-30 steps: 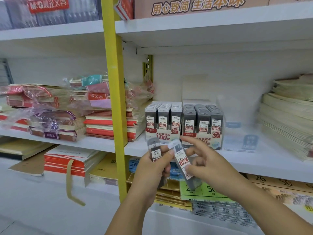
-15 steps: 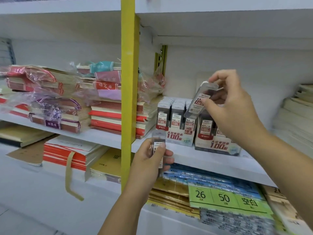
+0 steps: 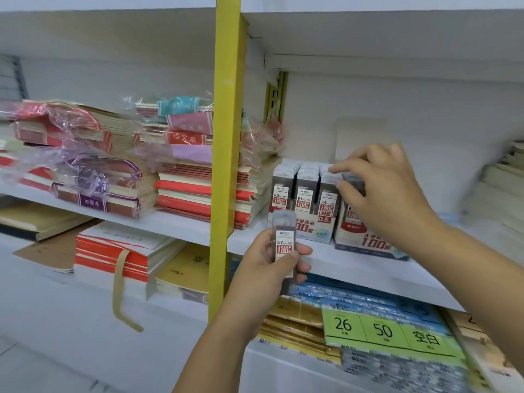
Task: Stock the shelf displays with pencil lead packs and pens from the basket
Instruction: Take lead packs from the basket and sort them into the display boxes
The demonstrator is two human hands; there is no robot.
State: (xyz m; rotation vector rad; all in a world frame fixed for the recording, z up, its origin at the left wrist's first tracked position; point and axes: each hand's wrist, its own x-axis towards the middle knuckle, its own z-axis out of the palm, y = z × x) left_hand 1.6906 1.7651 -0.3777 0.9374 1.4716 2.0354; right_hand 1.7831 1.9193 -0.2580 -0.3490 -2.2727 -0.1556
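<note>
My left hand (image 3: 266, 270) grips 0.7 lead pack (image 3: 284, 242) before shelf (image 3: 354, 268); my right hand (image 3: 382, 191) pinches second pack (image 3: 353, 180) atop right display box (image 3: 365, 245).

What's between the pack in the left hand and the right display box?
Only the right hand: it covers the top of the right display box, pinching another pack there. Otherwise nothing visible lies between the 0.7 pack in the left hand and that box.
</note>
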